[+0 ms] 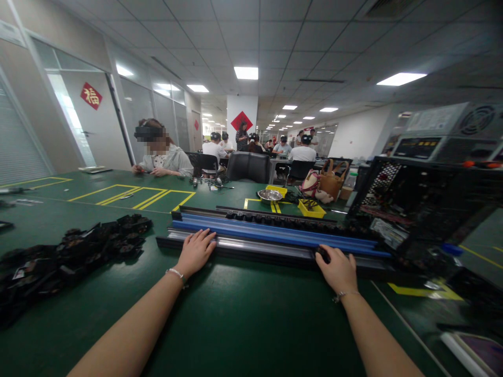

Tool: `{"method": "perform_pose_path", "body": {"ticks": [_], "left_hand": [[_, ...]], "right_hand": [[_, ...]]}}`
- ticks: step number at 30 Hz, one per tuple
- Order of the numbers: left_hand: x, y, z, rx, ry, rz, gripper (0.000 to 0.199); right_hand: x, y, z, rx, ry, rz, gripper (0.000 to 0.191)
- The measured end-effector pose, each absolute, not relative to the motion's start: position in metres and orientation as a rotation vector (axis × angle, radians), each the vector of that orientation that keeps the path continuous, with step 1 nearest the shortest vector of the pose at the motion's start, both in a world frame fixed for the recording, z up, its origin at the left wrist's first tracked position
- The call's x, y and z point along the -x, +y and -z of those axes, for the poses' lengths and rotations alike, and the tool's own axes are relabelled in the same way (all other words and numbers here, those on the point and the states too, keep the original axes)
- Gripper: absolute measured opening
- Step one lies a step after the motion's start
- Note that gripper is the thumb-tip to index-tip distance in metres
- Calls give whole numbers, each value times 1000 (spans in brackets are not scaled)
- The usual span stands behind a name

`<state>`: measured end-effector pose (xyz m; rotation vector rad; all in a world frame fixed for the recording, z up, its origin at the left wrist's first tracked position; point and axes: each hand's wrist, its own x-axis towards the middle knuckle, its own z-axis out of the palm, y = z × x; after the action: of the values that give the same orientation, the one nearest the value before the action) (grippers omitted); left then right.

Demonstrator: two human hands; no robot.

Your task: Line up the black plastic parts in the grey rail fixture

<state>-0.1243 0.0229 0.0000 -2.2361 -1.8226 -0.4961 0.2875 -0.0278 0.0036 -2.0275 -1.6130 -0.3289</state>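
My left hand (197,252) lies with its fingers stretched out over the left part of a long black rail with a shiny grey channel (259,245). A small dark part (323,255) is pinched between the thumb and fingers of my right hand (338,268), at the right part of the same rail. Just behind runs a long blue rail (275,229), parallel to it. Beyond that, a row of small black parts (267,218) sits along another dark rail.
Black parts lie in a heap (98,243) on the left of the green table (251,324). An open computer case (424,209) stands at the right, with a power supply (451,131) on top. A metal bowl (270,195) and yellow tray (312,209) are beyond the rails. A person (163,152) sits opposite.
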Motion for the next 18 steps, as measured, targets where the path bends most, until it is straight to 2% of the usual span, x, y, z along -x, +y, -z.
{"method": "perform_pose_path", "body": {"ticks": [18], "left_hand": [[124,22,-2,2249,-1846,530,45]], "right_hand": [[-285,-26,-4,1971,-1661,315,41]]}}
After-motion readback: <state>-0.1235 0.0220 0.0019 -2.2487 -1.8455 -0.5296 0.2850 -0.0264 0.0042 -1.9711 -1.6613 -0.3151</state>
